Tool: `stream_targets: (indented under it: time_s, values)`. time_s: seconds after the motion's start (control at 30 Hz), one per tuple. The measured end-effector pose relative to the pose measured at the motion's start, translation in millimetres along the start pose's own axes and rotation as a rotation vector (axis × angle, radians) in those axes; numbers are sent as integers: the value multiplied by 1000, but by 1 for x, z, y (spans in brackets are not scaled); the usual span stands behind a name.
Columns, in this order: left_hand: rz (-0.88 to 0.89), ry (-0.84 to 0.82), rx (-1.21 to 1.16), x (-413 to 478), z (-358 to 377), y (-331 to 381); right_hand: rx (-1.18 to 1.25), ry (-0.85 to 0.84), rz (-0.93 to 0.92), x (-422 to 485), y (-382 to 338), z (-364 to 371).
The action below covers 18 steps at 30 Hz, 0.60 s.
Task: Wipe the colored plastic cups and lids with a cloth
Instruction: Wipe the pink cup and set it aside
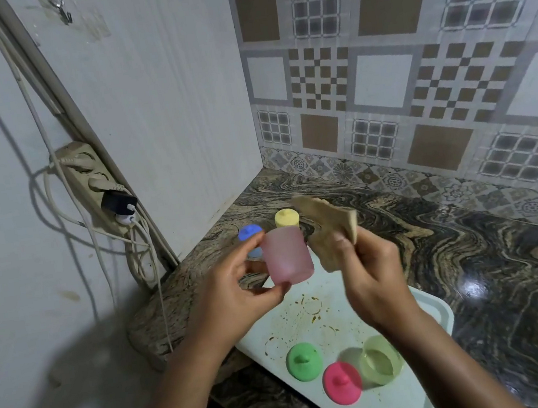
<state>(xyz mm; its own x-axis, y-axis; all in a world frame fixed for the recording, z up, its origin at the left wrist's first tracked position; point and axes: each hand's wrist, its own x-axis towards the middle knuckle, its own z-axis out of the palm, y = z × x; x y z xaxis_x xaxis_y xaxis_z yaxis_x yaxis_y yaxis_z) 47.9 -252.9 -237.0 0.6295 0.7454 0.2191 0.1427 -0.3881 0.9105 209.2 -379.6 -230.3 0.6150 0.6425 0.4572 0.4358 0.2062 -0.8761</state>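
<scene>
Above the tray (326, 303), the left hand (238, 287) pinches the pink cup (287, 256) between thumb and fingertips, and the right hand (370, 269) clutches the bunched cloth (326, 227) just beside it, not clearly touching. That light pinch looks like the weak point: a firm push from the cloth could pop the smooth cup loose onto the tray. Brown stains mark the tray, so a wiped piece set down there would likely get dirty again. The pink cup looks empty. A yellow-green cup (381, 364) rests tilted on the tray, mouth towards the camera, apparently empty, beside a green lid (304, 361) and a pink lid (342, 384). Behind, on the surface (473, 244), two cups wear a blue lid (249, 232) and a yellow lid (286, 218); their contents are hidden.
</scene>
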Motion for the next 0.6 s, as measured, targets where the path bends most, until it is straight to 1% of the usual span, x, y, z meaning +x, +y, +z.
stream_targets:
  time_s: [0.07, 0.1, 0.17, 0.33, 0.43, 0.5, 0.6]
  values:
    - [32, 22, 44, 0, 3, 4, -142, -131, -170, 0, -1, 8]
    - [47, 26, 63, 0, 4, 8, -171, -213, -236, -1, 2, 12]
    - [55, 37, 80, -1, 6, 12, -162, -302, -273, -7, 9, 16]
    - [93, 99, 66, -2, -1, 11, -108, -347, -291, -25, 12, 10]
    - [58, 92, 11, -1, -4, 5, -80, -334, -290, -35, 14, 5]
    - [48, 98, 22, -1, -3, 3, -77, -333, -294, -41, 19, -1]
    - [41, 163, 25, 1, -6, 4, -82, -404, -284, -52, 28, -7]
